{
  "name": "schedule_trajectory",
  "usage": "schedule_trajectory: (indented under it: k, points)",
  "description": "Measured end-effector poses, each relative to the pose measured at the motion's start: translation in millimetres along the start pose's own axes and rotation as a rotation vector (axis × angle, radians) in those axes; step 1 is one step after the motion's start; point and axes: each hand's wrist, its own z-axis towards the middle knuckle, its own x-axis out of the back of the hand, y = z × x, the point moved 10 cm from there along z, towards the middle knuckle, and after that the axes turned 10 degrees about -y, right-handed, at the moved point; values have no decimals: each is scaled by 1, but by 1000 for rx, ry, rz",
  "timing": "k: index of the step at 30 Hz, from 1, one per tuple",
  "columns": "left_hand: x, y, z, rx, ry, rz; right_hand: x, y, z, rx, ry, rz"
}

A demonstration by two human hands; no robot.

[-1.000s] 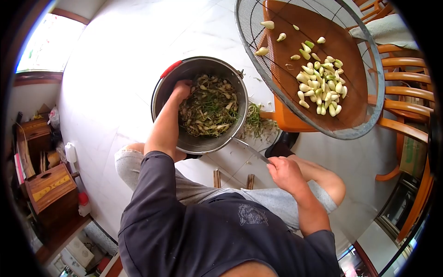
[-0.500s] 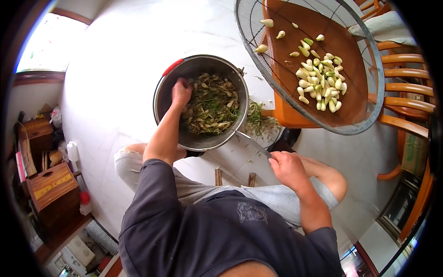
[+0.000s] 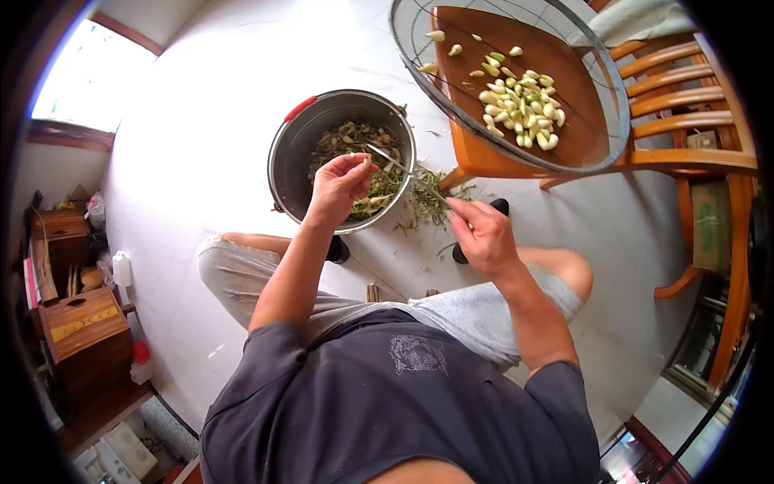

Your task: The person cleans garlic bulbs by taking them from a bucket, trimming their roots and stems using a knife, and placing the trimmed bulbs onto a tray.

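Note:
My left hand [image 3: 340, 185] is closed in a pinch over the metal bucket [image 3: 282, 179], with the tip of a small pale bulb [image 3: 368, 161] showing between thumb and fingers. Wrapped round the handle of a knife [image 3: 409, 172], my right hand [image 3: 486, 236] is to the right of the bucket. The thin blade slants up and left across the rim, its tip near the bulb. Inside the bucket lies a heap of unpeeled bulbs and green stalks [image 3: 379, 194]. A round wire-mesh sieve [image 3: 622, 121] on the chair holds trimmed white-green bulbs [image 3: 524, 106].
The wooden chair [image 3: 556, 165] stands at the upper right, a light cloth [image 3: 637, 24] over its back. Green trimmings [image 3: 427, 202] lie on the floor between bucket and chair. My knees are spread around the working area. Wooden cabinets [image 3: 89, 323] stand at the left.
My left hand has come out of the bucket's left side with a bulb. My right hand has lifted the knife, bringing its blade over the bucket near the left fingers. The view has shifted slightly.

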Motion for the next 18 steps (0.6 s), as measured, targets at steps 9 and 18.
schedule_trajectory:
  k: [9, 18]
  points:
    - [-74, -32, -20, 86, -126, -93, -1, -27, -17, 256, 80, -353]
    - [-83, -44, -18, 76, -151, -103, 2, -21, -25, 285, 129, -424]
